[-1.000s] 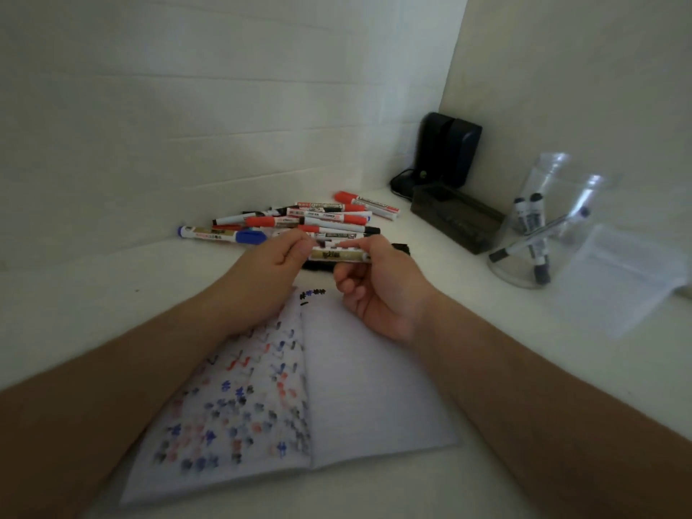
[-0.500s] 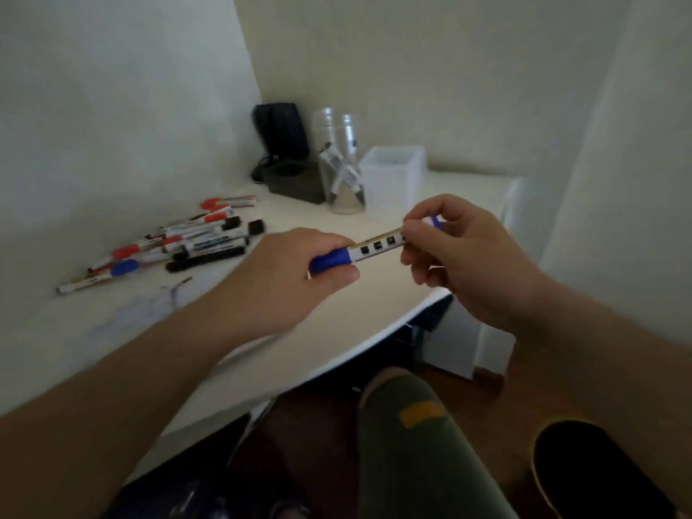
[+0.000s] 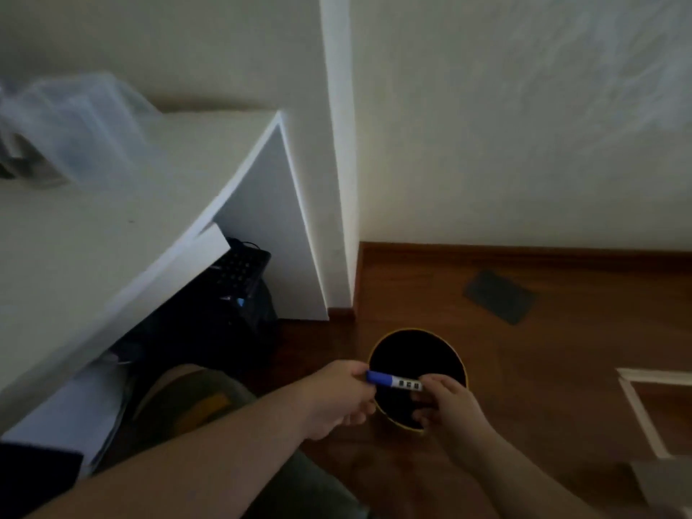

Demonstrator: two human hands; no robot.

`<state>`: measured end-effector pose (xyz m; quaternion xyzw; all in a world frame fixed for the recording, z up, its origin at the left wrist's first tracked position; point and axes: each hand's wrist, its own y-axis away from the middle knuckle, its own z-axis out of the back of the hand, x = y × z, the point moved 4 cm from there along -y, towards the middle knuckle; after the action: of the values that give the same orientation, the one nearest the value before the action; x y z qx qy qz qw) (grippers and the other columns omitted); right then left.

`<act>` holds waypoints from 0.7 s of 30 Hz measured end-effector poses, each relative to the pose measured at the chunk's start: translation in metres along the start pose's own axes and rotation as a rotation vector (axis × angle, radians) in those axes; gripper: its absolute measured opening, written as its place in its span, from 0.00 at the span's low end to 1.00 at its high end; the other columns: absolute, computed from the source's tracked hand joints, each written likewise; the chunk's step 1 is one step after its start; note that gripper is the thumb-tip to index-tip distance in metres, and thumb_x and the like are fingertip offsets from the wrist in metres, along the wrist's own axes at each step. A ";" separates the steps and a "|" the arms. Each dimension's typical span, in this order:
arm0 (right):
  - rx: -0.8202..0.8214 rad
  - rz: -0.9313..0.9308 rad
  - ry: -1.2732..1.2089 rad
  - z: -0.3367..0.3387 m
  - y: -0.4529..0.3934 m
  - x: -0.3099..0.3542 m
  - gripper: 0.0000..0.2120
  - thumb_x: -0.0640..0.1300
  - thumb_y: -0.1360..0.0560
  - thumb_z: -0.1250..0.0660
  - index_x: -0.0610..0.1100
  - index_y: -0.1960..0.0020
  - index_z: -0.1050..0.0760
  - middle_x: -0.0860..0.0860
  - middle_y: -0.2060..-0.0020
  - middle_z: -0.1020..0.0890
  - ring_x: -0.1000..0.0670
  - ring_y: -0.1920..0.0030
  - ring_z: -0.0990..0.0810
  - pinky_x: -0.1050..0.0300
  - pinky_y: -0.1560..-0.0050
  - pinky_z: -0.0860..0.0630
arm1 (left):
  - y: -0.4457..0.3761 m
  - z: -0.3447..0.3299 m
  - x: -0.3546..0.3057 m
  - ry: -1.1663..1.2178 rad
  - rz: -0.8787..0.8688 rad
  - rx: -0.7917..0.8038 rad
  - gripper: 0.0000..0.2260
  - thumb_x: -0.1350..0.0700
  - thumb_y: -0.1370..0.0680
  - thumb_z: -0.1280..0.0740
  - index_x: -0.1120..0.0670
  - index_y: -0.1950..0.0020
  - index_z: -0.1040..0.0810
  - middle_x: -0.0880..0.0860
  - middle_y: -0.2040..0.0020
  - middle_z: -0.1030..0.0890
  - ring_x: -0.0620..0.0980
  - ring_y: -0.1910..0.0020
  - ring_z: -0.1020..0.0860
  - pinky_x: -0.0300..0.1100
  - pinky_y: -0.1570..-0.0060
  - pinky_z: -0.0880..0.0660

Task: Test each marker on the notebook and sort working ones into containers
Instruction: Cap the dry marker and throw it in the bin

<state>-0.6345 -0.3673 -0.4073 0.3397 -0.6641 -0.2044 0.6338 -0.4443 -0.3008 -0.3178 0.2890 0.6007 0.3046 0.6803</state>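
Pale walls (image 3: 524,106) meet a reddish wooden floor (image 3: 561,350), with a white desk (image 3: 93,237) filling the left side and a white pillar (image 3: 339,144) just behind its corner. Blurred clear plastic containers (image 3: 75,121) sit at the desk's far left. Under the desk stands a dark case (image 3: 239,290); I cannot tell what it is. On the floor, well off to the right, lies a flat dark rectangle (image 3: 500,297). Nearer the person, a round black bin (image 3: 417,368) with a yellow rim stands open. Directly above its mouth both hands hold a marker (image 3: 393,382) level: the left hand (image 3: 337,397) pinches the blue cap, the right hand (image 3: 447,404) curls around the white barrel. Three small dark squares mark the barrel; no writing is legible.
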 end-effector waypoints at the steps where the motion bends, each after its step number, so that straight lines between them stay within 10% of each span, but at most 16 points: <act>1: -0.038 -0.059 -0.009 0.009 -0.016 -0.022 0.08 0.40 0.15 0.35 0.37 0.41 0.21 0.39 0.59 0.16 0.44 0.70 0.21 0.55 0.71 0.28 | -0.012 -0.006 0.008 -0.015 0.044 0.003 0.21 0.61 0.18 0.35 0.49 0.25 0.29 0.58 0.41 0.19 0.52 0.49 0.18 0.44 0.52 0.22; 11: -0.132 -0.322 0.052 0.015 -0.082 -0.093 0.12 0.37 0.16 0.37 0.34 0.35 0.23 0.41 0.63 0.18 0.46 0.72 0.22 0.58 0.74 0.26 | -0.017 0.010 0.013 -0.173 0.052 0.019 0.13 0.56 0.17 0.35 0.46 0.34 0.23 0.50 0.43 0.17 0.48 0.45 0.17 0.46 0.41 0.19; 17: 0.214 0.063 -0.034 -0.097 0.012 0.062 0.11 0.36 0.18 0.36 0.36 0.37 0.22 0.36 0.58 0.18 0.45 0.64 0.20 0.51 0.61 0.27 | 0.048 0.062 -0.067 -0.194 -0.323 -0.109 0.11 0.52 0.17 0.35 0.41 0.36 0.21 0.43 0.45 0.18 0.42 0.45 0.19 0.44 0.41 0.21; 21: 0.573 0.336 -0.067 -0.187 0.127 0.182 0.15 0.42 0.27 0.29 0.41 0.41 0.17 0.27 0.43 0.20 0.27 0.46 0.19 0.35 0.43 0.22 | 0.167 0.116 -0.132 -0.085 -0.725 -0.269 0.11 0.54 0.20 0.31 0.44 0.39 0.19 0.45 0.52 0.17 0.46 0.52 0.16 0.44 0.48 0.18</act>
<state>-0.4692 -0.3799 -0.1686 0.3831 -0.7618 0.0871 0.5151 -0.3524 -0.2958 -0.0934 -0.0215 0.5897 0.1081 0.8001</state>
